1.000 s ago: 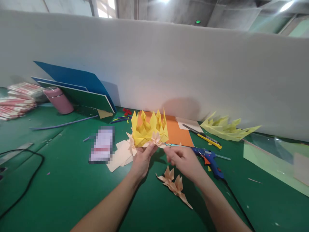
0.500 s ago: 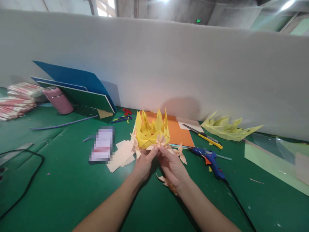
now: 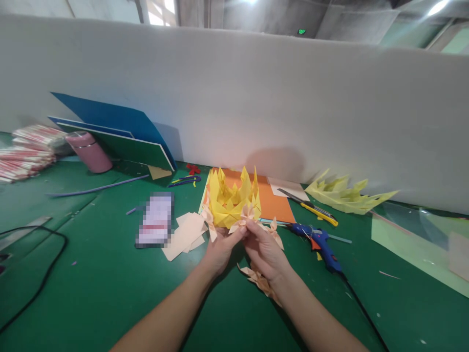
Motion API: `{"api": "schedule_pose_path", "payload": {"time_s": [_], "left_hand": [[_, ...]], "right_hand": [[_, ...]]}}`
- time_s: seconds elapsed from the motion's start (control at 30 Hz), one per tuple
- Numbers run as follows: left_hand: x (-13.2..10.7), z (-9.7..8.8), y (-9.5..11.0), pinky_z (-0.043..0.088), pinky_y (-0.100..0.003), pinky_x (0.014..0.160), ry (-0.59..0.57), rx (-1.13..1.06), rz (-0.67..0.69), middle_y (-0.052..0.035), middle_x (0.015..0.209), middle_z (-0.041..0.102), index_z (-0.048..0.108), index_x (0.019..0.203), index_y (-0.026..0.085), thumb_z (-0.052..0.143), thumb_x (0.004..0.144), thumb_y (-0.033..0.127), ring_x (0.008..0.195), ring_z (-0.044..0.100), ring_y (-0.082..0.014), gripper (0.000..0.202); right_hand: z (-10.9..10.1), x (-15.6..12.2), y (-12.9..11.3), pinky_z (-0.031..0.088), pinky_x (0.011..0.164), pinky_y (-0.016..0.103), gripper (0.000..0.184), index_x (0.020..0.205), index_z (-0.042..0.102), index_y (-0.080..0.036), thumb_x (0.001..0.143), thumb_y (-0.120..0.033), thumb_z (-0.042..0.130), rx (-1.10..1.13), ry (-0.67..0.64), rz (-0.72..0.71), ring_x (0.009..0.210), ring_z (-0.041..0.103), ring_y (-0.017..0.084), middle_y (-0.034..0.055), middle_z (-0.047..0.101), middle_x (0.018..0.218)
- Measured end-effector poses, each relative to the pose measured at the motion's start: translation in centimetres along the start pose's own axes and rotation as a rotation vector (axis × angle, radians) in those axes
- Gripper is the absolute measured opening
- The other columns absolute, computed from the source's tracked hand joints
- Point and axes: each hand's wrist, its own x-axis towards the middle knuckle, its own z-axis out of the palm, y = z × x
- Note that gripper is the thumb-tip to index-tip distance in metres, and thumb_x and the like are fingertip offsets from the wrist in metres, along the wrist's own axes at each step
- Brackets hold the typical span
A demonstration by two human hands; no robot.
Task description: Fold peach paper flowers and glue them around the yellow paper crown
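A yellow folded-paper crown (image 3: 229,212) with tall points is held in front of me, pale peach paper flowers round its lower edge. My left hand (image 3: 220,252) is closed at the crown's lower front, its thumb against the front flower. My right hand (image 3: 262,247) pinches that peach paper flower (image 3: 246,215) at the crown's front. Another peach flower (image 3: 208,219) shows on the crown's left side, and one more on the right (image 3: 274,232). More folded peach paper (image 3: 259,282) lies on the table, partly hidden under my right wrist.
Right of my hands lie a blue glue gun (image 3: 324,244) with a black cord and a yellow utility knife (image 3: 318,214). A pale yellow paper crown (image 3: 348,195) stands by the white partition. To the left are peach paper pieces (image 3: 185,237), a phone (image 3: 156,220) and a pink bottle (image 3: 90,152).
The crown has shifted slightly to the right and down, with both hands still on it. More of the folded peach paper under my right wrist now shows.
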Motion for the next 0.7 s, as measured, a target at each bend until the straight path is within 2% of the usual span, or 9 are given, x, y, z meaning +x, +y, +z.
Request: {"api": "schedule_pose_path", "payload": {"time_s": [0.07,0.13,0.23,0.33,0.4,0.47,0.57,0.63,0.7], "left_hand": [[-0.1,0.3,0.3,0.037,-0.040,0.103,-0.053,-0.006,-0.010,-0.0059,0.099,0.072,0.071,0.084,0.021,0.077,0.060,0.032,0.112,0.058,-0.0256,0.026],[-0.1,0.4,0.4,0.038,-0.040,0.102,-0.057,-0.017,-0.023,-0.0061,0.090,0.073,0.070,0.075,0.020,0.077,0.060,0.035,0.111,0.058,-0.0260,0.023],[0.0,0.5,0.4,0.040,-0.039,0.101,-0.015,-0.039,-0.012,-0.0060,0.092,0.073,0.069,0.078,0.019,0.076,0.061,0.035,0.109,0.059,-0.0250,0.024],[0.1,0.5,0.5,0.044,-0.036,0.095,0.030,-0.057,0.015,-0.0053,0.100,0.072,0.068,0.089,0.019,0.077,0.061,0.033,0.102,0.063,-0.0222,0.032],[0.2,0.6,0.6,0.048,-0.033,0.088,0.062,-0.049,0.011,-0.0056,0.095,0.073,0.069,0.087,0.018,0.079,0.059,0.035,0.093,0.066,-0.0212,0.034],[0.2,0.6,0.6,0.050,-0.031,0.082,0.097,-0.034,-0.002,-0.0061,0.088,0.074,0.069,0.081,0.016,0.080,0.055,0.037,0.086,0.067,-0.0210,0.035],[0.1,0.7,0.7,0.049,-0.032,0.087,0.090,-0.036,0.004,-0.0070,0.090,0.074,0.069,0.083,0.016,0.080,0.055,0.036,0.092,0.066,-0.0223,0.036],[0.0,0.8,0.7,0.045,-0.034,0.093,0.048,-0.047,0.020,-0.0080,0.096,0.073,0.069,0.087,0.016,0.080,0.056,0.034,0.100,0.064,-0.0238,0.037],[-0.1,0.9,0.7,0.043,-0.036,0.097,0.015,-0.044,0.033,-0.0089,0.100,0.073,0.069,0.089,0.016,0.080,0.056,0.033,0.105,0.062,-0.0250,0.038]], "right_hand": [[-0.1,0.1,-0.1,0.050,0.071,0.026,0.027,0.068,0.062,-0.018,0.054,-0.033,0.081,-0.006,-0.002,0.021,0.071,0.060,0.013,-0.0019,0.065,0.071],[-0.1,0.2,-0.2,0.049,0.067,0.024,0.028,0.066,0.060,-0.019,0.054,-0.033,0.081,-0.025,-0.004,0.023,0.065,0.058,0.011,-0.0032,0.063,0.068],[-0.1,0.1,0.0,0.049,0.068,0.026,0.032,0.074,0.057,-0.020,0.058,-0.038,0.078,-0.097,0.012,-0.051,0.067,0.057,0.012,-0.0020,0.062,0.074],[-0.4,0.0,0.2,0.048,0.068,0.028,0.046,0.090,0.050,-0.022,0.058,-0.041,0.077,-0.277,0.149,-0.283,0.072,0.057,0.013,-0.0012,0.057,0.084],[-0.6,-0.3,0.2,0.047,0.063,0.025,0.053,0.098,0.044,-0.024,0.059,-0.039,0.077,-0.457,0.286,-0.510,0.068,0.052,0.011,-0.0027,0.049,0.084],[-0.8,-0.8,-0.2,0.044,0.059,0.024,0.050,0.102,0.043,-0.023,0.065,-0.037,0.074,-0.649,0.362,-0.761,0.064,0.047,0.010,-0.0034,0.044,0.082],[-0.4,-1.5,-1.2,0.045,0.063,0.028,0.026,0.096,0.052,-0.023,0.076,-0.032,0.067,-0.994,0.261,-1.064,0.069,0.049,0.013,-0.0006,0.048,0.081],[0.0,-1.8,-1.9,0.046,0.069,0.031,0.013,0.092,0.059,-0.023,0.081,-0.027,0.063,-1.219,0.132,-1.149,0.078,0.054,0.017,0.0025,0.056,0.084],[0.3,-1.8,-2.3,0.047,0.073,0.033,0.010,0.092,0.063,-0.022,0.083,-0.024,0.060,-1.349,0.051,-1.174,0.084,0.057,0.019,0.0045,0.062,0.088]]}}
